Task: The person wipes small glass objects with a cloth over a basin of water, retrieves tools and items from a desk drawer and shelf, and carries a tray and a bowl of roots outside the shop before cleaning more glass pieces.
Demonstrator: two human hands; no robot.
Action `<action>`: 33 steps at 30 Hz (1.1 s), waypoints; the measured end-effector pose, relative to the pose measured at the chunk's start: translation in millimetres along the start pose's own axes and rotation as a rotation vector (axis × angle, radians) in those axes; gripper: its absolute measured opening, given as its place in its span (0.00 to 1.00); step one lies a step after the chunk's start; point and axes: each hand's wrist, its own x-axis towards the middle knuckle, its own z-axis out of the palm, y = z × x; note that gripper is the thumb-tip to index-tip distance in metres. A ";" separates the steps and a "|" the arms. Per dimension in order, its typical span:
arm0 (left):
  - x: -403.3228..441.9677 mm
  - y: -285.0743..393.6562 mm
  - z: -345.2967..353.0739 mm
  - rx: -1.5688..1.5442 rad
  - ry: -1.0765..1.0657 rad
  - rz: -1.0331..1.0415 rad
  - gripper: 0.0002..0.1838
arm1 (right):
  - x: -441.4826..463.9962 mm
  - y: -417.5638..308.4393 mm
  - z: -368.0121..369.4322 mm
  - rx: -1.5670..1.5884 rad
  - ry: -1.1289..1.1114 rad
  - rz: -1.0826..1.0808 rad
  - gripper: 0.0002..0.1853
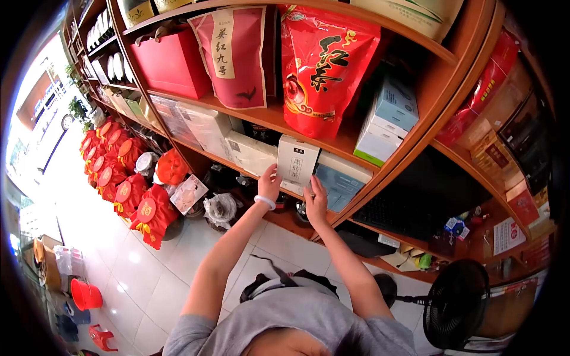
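Observation:
A white tea box (297, 163) with dark Chinese lettering stands upright at the front of the lower shelf. My left hand (270, 185), with a pale bangle on its wrist, has curled fingers against the box's left edge. At the lower right edge, my right hand (316, 200) grips the same box between thumb and fingers. Beside it on the left lies a cream box (252, 152), and a blue-grey box (337, 185) is close behind my right hand. Above, a bright red tea pouch (326, 71) and a dark red pouch (234, 59) stand on the shelf.
Several jars wrapped in red cloth (152, 212) stand on the tiled floor at left. A black fan (456, 302) is at lower right, near a desk nook with a keyboard (386, 218). A red bucket (86, 293) and red stool (103, 338) are at lower left.

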 end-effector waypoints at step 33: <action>42.1 33.5 4.3 0.437 -0.305 0.106 0.31 | 9.9 8.3 41.9 0.043 0.108 0.174 0.25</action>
